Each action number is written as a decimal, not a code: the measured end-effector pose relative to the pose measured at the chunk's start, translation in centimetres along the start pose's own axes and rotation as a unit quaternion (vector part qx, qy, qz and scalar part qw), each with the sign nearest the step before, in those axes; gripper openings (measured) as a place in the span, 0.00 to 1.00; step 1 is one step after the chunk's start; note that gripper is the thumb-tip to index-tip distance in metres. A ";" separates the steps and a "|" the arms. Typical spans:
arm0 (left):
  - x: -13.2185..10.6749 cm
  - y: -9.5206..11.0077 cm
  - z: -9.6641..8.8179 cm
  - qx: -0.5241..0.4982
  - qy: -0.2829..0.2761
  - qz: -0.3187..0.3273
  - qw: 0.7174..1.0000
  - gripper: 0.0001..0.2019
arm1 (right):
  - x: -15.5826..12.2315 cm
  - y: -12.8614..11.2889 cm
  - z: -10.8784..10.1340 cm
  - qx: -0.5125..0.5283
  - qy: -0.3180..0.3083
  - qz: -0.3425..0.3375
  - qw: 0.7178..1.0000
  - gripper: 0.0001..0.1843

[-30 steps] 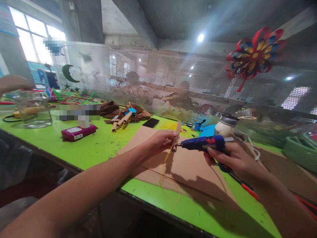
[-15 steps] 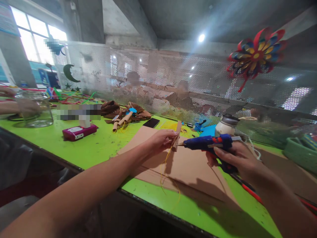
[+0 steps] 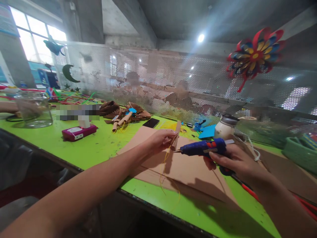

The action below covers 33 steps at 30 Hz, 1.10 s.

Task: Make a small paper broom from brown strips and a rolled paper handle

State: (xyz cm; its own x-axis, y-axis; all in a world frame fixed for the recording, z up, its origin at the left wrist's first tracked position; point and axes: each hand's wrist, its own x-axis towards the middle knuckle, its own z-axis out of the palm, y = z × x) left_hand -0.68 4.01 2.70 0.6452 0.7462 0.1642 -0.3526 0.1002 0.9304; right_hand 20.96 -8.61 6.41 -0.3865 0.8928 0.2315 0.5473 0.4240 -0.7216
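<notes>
My left hand [image 3: 162, 139] pinches a narrow brown cardboard strip [image 3: 177, 134], held upright and slightly tilted. Yellow string [image 3: 161, 172] trails from it down over the brown cardboard sheets [image 3: 195, 178] on the table. In my right hand [image 3: 235, 158] is a blue hot glue gun [image 3: 204, 147] with red parts, its fingers wrapped round the handle. The metal nozzle points left, close to the lower end of the strip; whether it touches I cannot tell.
Behind lie a black phone [image 3: 151, 123], brown paper pieces [image 3: 123, 117] and a white jar with a dark lid [image 3: 225, 125]. A purple tissue pack [image 3: 79, 132] and a glass jar [image 3: 34, 110] stand left. Perforated panels [image 3: 158, 86] border the green table [image 3: 104, 153]. A green basket [image 3: 299, 153] is at right.
The glue gun has shifted slightly left and down, its nozzle now by the strip's lower end. My left hand stays almost in place. At far left, another person's hand has moved back.
</notes>
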 end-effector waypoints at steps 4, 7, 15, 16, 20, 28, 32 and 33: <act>-0.1 0.1 0.0 0.005 0.004 0.005 1.000 0.09 | 0.0 0.7 -0.2 0.115 0.040 -0.017 0.992 0.17; 0.2 -0.1 -0.2 0.000 0.009 -0.004 1.000 0.08 | 0.7 1.4 -0.2 0.191 0.128 0.008 0.973 0.17; -0.3 0.9 0.6 -0.014 0.052 -0.030 0.998 0.08 | 3.5 6.6 0.7 -0.076 0.357 0.159 0.917 0.25; -0.3 1.0 0.7 -0.012 0.052 -0.029 0.998 0.08 | 3.9 7.3 1.1 -0.118 0.352 0.150 0.916 0.24; 0.0 0.6 0.5 0.003 0.028 -0.023 0.999 0.09 | 5.9 8.9 2.6 -0.258 0.304 0.111 0.910 0.18; 0.7 -0.5 -0.1 0.007 0.000 -0.007 1.000 0.06 | 6.6 11.3 3.4 -0.313 0.220 0.028 0.923 0.17; 0.6 -0.5 0.1 0.022 0.022 -0.014 0.999 0.06 | 5.6 9.8 3.3 -0.310 0.264 0.005 0.913 0.13; 0.5 -0.5 0.1 0.028 0.025 -0.013 0.999 0.06 | 5.3 8.8 3.5 -0.291 0.287 -0.006 0.913 0.10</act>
State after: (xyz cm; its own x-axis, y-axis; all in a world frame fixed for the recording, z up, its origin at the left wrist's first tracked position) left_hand -0.11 4.32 2.32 0.6179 0.7765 0.1237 -0.2963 0.0843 0.9514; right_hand 21.14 -0.68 -0.98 -0.0347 0.7491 0.6616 0.9117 0.2949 -0.2860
